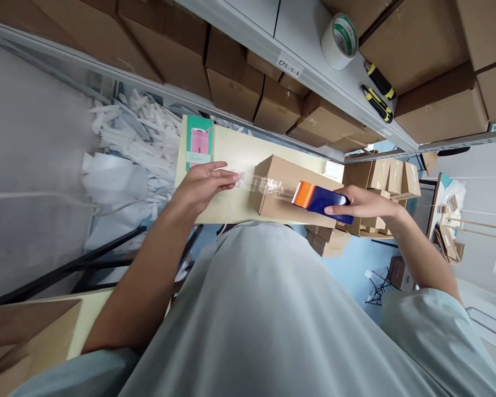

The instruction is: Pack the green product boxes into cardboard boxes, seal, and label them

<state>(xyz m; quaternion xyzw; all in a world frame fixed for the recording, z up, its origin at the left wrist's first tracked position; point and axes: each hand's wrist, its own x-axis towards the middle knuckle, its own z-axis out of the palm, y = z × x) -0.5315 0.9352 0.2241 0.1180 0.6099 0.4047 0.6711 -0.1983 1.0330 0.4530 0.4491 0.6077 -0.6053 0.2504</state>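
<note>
A closed cardboard box (289, 196) lies on the cream table (235, 149) in front of my body. Shiny clear tape (275, 186) runs along its top and over its left end. My right hand (364, 202) grips a blue and orange tape dispenser (320, 201), whose toothed edge rests over the box top. To the left of the box is my left hand (204, 187), its fingers stretched out and the thumb apart. Its fingertips are beside a small printed label (240, 179); whether they touch it I cannot tell. A green and pink product box (199, 142) lies behind that hand.
A shelf (314, 55) with a tape roll (339, 41) and two utility knives (378, 94) overhangs the table's far side. Cardboard boxes (235, 77) line the shelving. White packing scraps (140, 132) are heaped at left. More small boxes (392, 179) stand at right.
</note>
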